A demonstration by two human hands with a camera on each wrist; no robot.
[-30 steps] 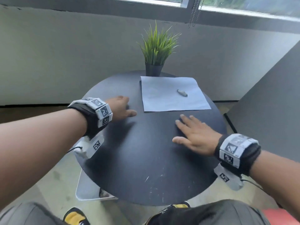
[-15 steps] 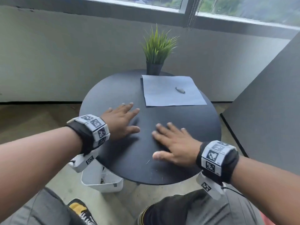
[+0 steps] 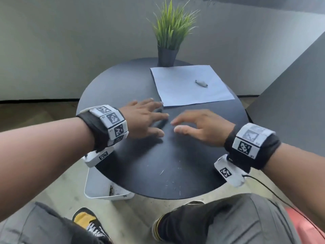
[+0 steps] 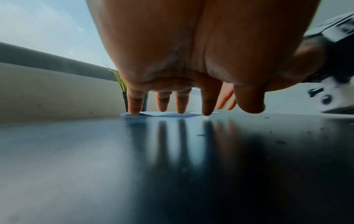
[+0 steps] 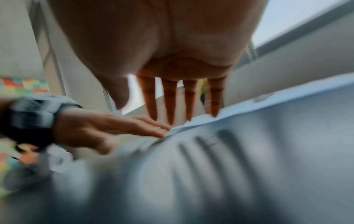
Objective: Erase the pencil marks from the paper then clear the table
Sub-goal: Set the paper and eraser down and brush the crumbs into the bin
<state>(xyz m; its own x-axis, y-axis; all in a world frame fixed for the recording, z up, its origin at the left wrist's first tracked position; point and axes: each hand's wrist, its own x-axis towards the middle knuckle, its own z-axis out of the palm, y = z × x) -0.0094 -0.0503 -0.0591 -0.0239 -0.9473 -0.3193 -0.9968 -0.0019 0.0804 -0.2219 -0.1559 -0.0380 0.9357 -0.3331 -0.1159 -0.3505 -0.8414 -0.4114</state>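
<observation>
Down on the floor at the left we see a white bin tucked under the edge of the round black table. Our left hand lies over the tabletop, fingers straight and spread, holding nothing; from the left wrist view the fingertips come down right by the near edge of the paper. Just beside it, our right hand hovers, fingers loose, empty too. Beyond both hands the paper lies flat on the far right part of the table, with the small grey eraser on it. A potted plant stands at the paper's far corner.
</observation>
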